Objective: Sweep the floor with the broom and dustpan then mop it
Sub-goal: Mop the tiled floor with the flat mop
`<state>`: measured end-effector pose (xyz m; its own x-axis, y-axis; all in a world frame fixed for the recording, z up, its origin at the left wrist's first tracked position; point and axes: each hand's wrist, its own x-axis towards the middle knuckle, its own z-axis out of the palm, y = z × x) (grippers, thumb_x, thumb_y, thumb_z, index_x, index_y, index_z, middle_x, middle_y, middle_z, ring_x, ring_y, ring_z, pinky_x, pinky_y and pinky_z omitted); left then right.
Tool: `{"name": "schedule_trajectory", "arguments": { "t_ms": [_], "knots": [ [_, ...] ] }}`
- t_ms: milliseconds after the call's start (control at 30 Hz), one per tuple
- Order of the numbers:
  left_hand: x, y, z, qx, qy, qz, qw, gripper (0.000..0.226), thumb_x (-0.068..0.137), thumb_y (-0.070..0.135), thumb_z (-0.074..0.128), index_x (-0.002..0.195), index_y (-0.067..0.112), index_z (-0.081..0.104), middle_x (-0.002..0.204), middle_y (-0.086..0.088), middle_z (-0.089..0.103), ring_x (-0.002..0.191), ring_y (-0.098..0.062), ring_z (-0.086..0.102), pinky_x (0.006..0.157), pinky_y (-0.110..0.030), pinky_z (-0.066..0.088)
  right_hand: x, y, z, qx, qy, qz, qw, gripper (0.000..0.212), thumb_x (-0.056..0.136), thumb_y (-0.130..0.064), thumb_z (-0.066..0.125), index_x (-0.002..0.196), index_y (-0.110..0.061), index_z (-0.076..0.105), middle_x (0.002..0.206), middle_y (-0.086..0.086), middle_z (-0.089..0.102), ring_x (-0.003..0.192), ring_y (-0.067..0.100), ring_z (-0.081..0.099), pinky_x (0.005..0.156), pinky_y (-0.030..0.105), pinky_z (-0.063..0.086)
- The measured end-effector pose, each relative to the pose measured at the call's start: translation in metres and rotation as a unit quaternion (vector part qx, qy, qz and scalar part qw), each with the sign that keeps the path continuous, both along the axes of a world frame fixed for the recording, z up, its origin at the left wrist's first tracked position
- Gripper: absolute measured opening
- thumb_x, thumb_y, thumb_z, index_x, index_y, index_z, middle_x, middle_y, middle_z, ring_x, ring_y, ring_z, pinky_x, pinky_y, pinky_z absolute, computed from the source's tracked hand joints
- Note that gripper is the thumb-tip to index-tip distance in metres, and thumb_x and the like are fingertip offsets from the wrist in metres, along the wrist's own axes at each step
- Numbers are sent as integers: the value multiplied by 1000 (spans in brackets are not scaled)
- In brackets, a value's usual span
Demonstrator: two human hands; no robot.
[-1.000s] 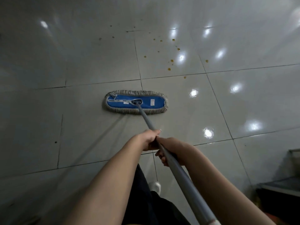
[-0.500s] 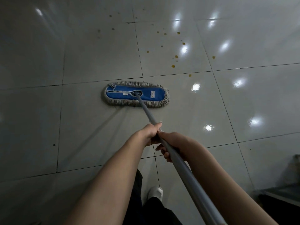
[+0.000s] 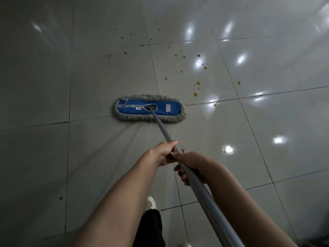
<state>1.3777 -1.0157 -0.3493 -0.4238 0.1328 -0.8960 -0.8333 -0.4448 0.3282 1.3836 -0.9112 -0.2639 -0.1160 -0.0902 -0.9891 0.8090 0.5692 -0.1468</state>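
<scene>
Holding a long grey metal mop handle (image 3: 204,195) w/ both hands, one right behind the other. Wrapping the left hand (image 3: 162,153) round the pole on the side nearer the head; curling the right hand (image 3: 190,164) round it just behind, fingers showing under the pole, the two hands touching. Both grips closed fully on the handle, nothing else in either.

Resting a flat blue mop head w/ grey fringe (image 3: 165,108) on the glossy pale tiled floor (image 3: 89,86), ahead of the hands and a bit left of centre. Lying w/ long axis running left-right across the view, right end dipping slightly toward the person. Sitting over the crossing of two dark grout lines. Handle joining at approx. the middle of the head, slanting back toward the person and to the lower right, passing through both grips and out at the bottom edge, so pointing away and slightly left.

Showing scattered small orange-yellow spots (image 3: 198,83) on the tiles beyond the head, mostly up and to the right, nearest one just past the head's right end, none touching the fringe. Catching bright ceiling-light reflections (image 3: 228,149) on the right-hand tiles. Standing in a white shoe (image 3: 151,202) and black trouser leg (image 3: 151,227), visible btw. the forearms.
</scene>
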Motion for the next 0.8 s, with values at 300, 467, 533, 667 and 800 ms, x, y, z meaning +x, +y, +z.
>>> {"name": "schedule_trajectory", "arguments": {
  "t_ms": [300,467,533,667,800],
  "knots": [
    [-68,-71,-2,22,2,59,998,26,93,27,54,86,3,49,45,-5,64,40,-12,62,39,-24,52,-67,-79,13,11,14,0,1000,40,92,-44,55,77,-6,50,34,0,47,25,11,45,35,13,40],
    [-102,-97,-8,20,4,73,997,27,92,29,55,86,3,51,47,-4,65,41,-12,63,40,-23,51,-104,-108,16,16,7,9,1000,43,91,-46,56,75,-6,52,37,0,50,27,10,48,35,14,42],
    [-117,-106,-10,29,5,83,996,27,92,29,56,86,4,50,47,-4,65,42,-12,63,47,-24,54,-120,-116,17,12,7,11,1000,44,90,-47,56,75,-6,53,38,0,51,28,10,48,36,15,42],
    [-157,-126,-15,41,15,107,993,25,91,26,57,85,3,50,45,-5,64,43,-14,64,47,-25,54,-162,-137,16,2,8,9,1000,45,91,-47,55,76,-5,53,38,0,50,28,11,48,36,15,43],
    [-210,-155,-18,51,20,123,991,24,91,25,58,87,2,52,44,-3,63,45,-14,65,47,-27,55,-220,-165,13,-1,5,18,1000,48,91,-49,54,77,-3,55,39,1,52,29,11,49,37,15,43]
  ]
}}
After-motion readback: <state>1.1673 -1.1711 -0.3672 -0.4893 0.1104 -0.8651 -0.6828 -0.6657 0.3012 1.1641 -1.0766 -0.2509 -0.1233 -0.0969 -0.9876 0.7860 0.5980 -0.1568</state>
